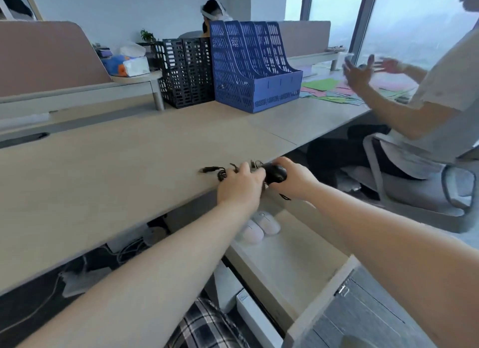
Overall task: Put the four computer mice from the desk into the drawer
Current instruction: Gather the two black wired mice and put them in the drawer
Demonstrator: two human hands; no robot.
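A black wired mouse [275, 173] sits at the desk's front edge, held in my right hand [295, 179]. My left hand [239, 185] grips its bundled black cable [220, 171], whose plug end lies on the desk to the left. Below the desk edge the drawer [318, 283] stands pulled open. Two white mice [260, 226] lie side by side at the drawer's back, partly hidden by my left forearm.
The wooden desk [103, 181] carries a black file rack [185, 71] and a blue file rack [252, 65] at the back. A person sits on a chair [414, 192] to the right, hands raised over coloured papers [329, 89]. Cables and a power strip lie under the desk.
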